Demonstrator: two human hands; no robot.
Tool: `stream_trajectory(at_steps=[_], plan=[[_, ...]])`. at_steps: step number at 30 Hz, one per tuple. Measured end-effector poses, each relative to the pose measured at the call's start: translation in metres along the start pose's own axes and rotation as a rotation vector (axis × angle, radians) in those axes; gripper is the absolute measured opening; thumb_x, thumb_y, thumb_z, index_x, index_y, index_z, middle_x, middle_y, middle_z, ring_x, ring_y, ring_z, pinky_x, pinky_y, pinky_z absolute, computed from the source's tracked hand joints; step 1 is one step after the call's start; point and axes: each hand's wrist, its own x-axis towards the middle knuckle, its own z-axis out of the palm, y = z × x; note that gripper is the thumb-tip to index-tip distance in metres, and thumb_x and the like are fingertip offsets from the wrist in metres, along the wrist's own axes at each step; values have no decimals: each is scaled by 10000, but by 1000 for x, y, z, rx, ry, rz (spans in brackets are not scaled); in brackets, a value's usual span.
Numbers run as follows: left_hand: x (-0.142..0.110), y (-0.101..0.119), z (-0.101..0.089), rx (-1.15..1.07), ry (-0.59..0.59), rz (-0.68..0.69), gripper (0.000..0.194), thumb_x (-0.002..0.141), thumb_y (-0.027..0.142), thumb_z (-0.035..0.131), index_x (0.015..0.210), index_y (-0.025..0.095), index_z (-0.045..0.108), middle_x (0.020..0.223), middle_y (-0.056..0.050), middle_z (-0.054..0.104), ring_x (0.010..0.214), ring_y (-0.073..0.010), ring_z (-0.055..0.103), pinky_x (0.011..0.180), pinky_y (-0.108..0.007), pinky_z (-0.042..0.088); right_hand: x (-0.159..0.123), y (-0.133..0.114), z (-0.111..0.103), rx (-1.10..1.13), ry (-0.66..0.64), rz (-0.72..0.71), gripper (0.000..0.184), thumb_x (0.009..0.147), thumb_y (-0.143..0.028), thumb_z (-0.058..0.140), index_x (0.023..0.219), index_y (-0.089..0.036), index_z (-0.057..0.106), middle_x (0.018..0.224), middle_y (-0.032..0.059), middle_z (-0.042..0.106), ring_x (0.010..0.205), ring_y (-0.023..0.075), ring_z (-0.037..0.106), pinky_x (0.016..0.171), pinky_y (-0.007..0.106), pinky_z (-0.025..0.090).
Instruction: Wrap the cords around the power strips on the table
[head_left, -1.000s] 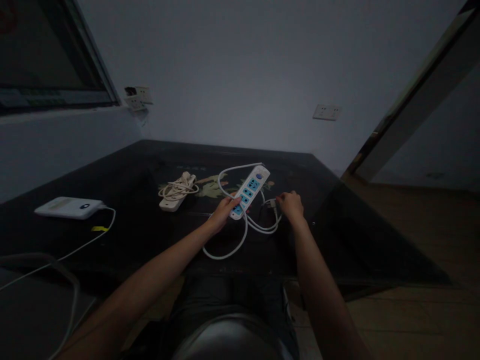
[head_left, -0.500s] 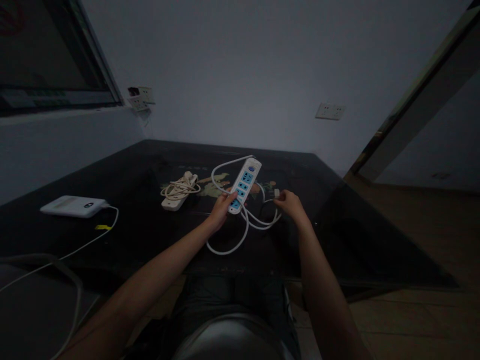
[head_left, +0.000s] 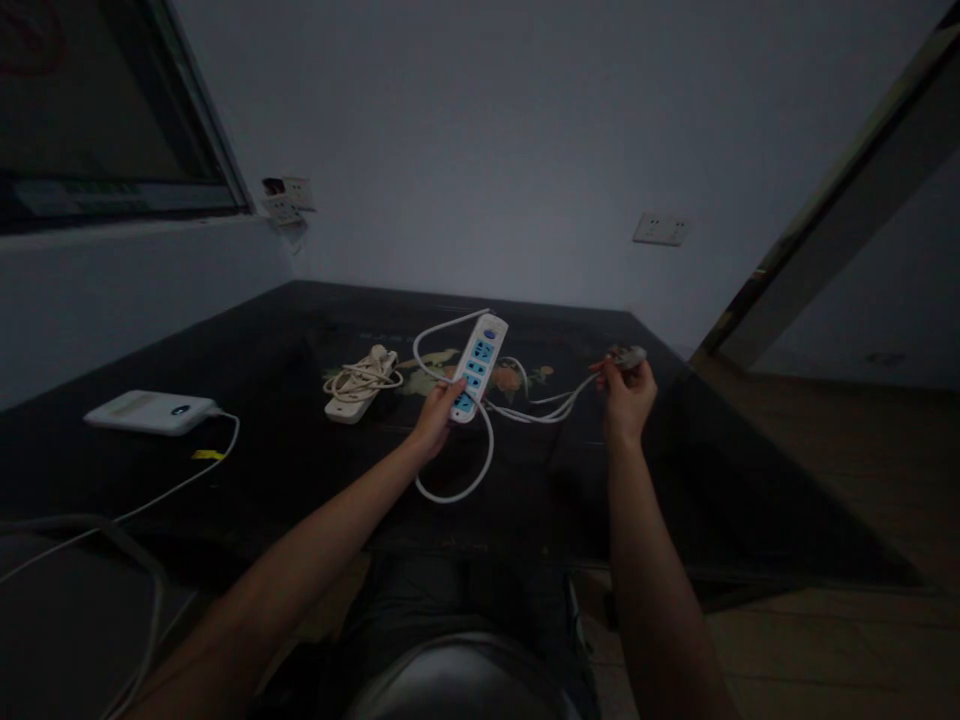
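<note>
Power strip (head_left: 491, 345) gripped in L hand (head_left: 436, 415), approx. over table's (head_left: 750, 500) middle; R hand (head_left: 628, 390) pinches plug (head_left: 635, 355) nr far R corner. Cord loops (head_left: 450, 501) could knot if yanked w/o slack.

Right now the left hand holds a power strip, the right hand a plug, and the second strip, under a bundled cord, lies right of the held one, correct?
No: the head view shows the second strip, under a bundled cord, lying left of the held power strip. The left hand does hold it, and the right hand a plug.
</note>
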Motion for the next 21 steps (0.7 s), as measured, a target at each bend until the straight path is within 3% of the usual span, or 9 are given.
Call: stream_trajectory(at_steps=[2, 4, 8, 12, 16, 21], plan=[[1, 1, -2, 0, 23, 2, 358, 753, 370, 689, 1005, 120, 639, 862, -88, 735, 739, -196, 697, 625, -263, 547, 1, 0, -2, -20, 43, -56, 293, 786, -401, 611, 959, -177, 534, 835, 41, 629, 671, 134, 613, 669, 280, 512], [2, 2, -3, 1, 39, 5, 368, 754, 379, 685, 1021, 133, 629, 859, -79, 732, 723, -193, 693, 611, -266, 545, 0, -1, -2, -32, -37, -33, 306, 814, -448, 560, 980, -195, 516, 796, 30, 617, 667, 142, 616, 643, 274, 504], [3, 2, -4, 6, 55, 39, 411, 747, 376, 690, 1077, 147, 604, 873, -74, 724, 746, -196, 690, 625, -271, 545, -11, -1, 10, -144, -462, 135, 352, 864, -511, 432, 927, -186, 553, 721, 29, 627, 453, 112, 513, 446, 230, 396], [4, 1, -3, 19, 47, 71, 405, 740, 343, 697, 1085, 158, 591, 897, -63, 715, 764, -191, 687, 652, -269, 543, -26, 0, 25, -507, -815, 166, 222, 842, -290, 455, 861, -159, 633, 715, 34, 661, 479, 118, 522, 486, 220, 391], [5, -1, -4, 14, 49, 88, 374, 740, 323, 694, 1064, 168, 589, 922, -51, 705, 757, -176, 682, 654, -258, 535, -37, -3, 34, -590, -914, 155, 129, 742, -150, 536, 726, -164, 664, 669, 34, 670, 632, 167, 606, 599, 227, 420], [5, -4, -3, 3, 14, 93, 375, 731, 315, 696, 1058, 175, 579, 934, -44, 698, 737, -157, 671, 628, -235, 513, -43, -12, 34, -555, -1031, 196, 177, 767, -129, 486, 766, -156, 661, 725, 41, 696, 579, 147, 616, 558, 221, 454]])
